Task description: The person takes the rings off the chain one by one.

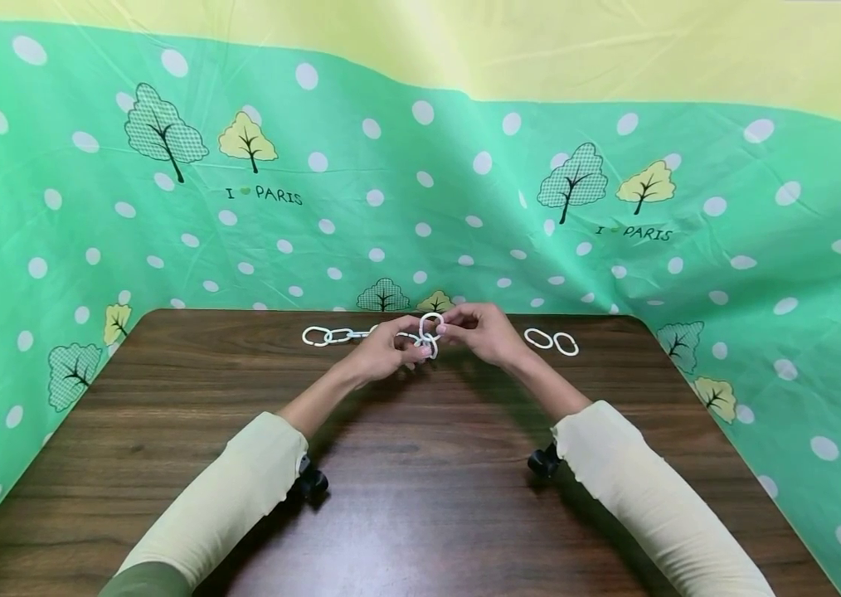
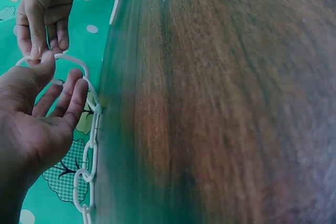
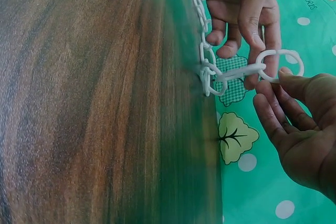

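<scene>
A white plastic chain (image 3: 239,71) runs along the far edge of the table, and its right end is lifted between the two hands. My left hand (image 1: 383,352) pinches a link near that end between thumb and index finger, its other fingers spread loosely. From the other side, my right hand (image 1: 483,333) pinches the end link (image 3: 300,64) of the chain between thumb and fingers. This oval passes through the link at the left fingertips in the right wrist view. Part of the chain is hidden behind my left hand in the head view.
Two loose white links lie to the right of my right hand: one oval link (image 1: 551,343) and another link (image 1: 576,343) beside it. The brown wooden table (image 1: 420,481) ends at a green dotted curtain (image 1: 420,207) just behind the chain.
</scene>
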